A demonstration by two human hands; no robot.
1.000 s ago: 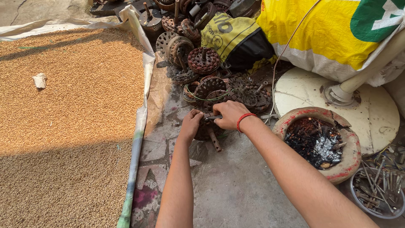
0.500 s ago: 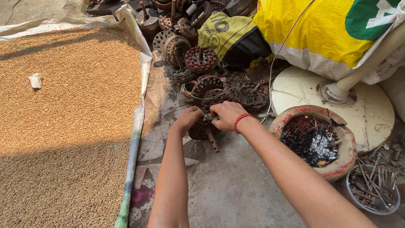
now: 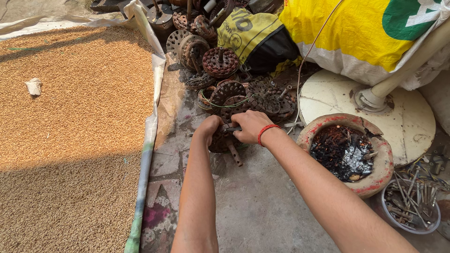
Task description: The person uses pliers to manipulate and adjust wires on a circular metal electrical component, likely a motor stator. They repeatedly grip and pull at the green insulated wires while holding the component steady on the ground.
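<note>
Left hand: curled on the rusty round motor core with a shaft.
Right hand: red wristband, grips the same core from above.
Behind: heap of rusty slotted motor cores.
Right: clay bowl of dark scrap.
Left: spread golden grain on sheet.
</note>
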